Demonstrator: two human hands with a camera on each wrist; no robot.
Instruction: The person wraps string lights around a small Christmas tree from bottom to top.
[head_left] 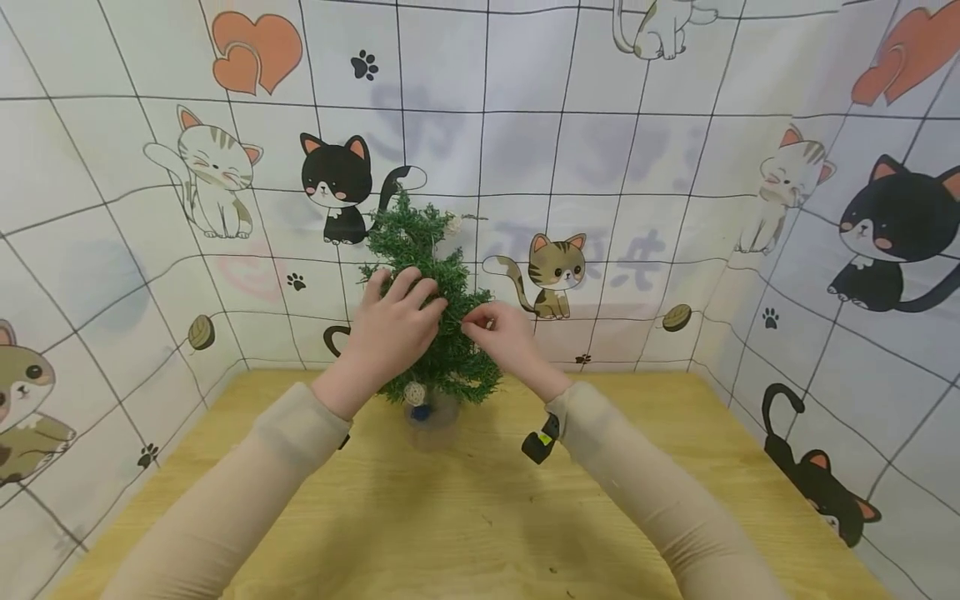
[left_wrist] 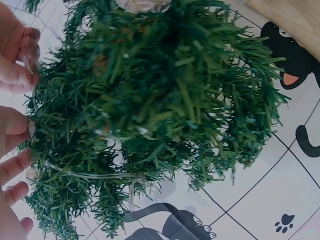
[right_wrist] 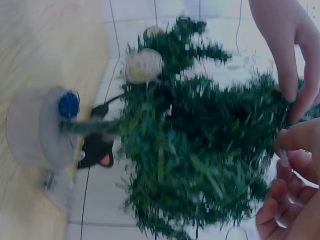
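Observation:
A small artificial Christmas tree [head_left: 420, 233] with dense green needles stands on the table, on a pale round base [right_wrist: 22, 127]. A clear wire [left_wrist: 95, 175] runs along its branches. My left hand [head_left: 397, 321] is at the tree's left side, fingers spread among the needles, with thumb and forefinger meeting at the wire. On the right side, my right hand [head_left: 506, 333] pinches a clear piece of the wire between thumb and forefinger. Pale woven balls [right_wrist: 144, 66] hang in the branches; another ball [head_left: 415, 393] sits low at the front. Needles hide parts of the fingertips.
A dark blue ball [right_wrist: 69, 104] rests on the base. Beside the base is a small clear box-like object [right_wrist: 57, 189], blurred. The wooden table [head_left: 450, 517] meets a cat-printed cloth [head_left: 525, 150] behind the tree and at both sides.

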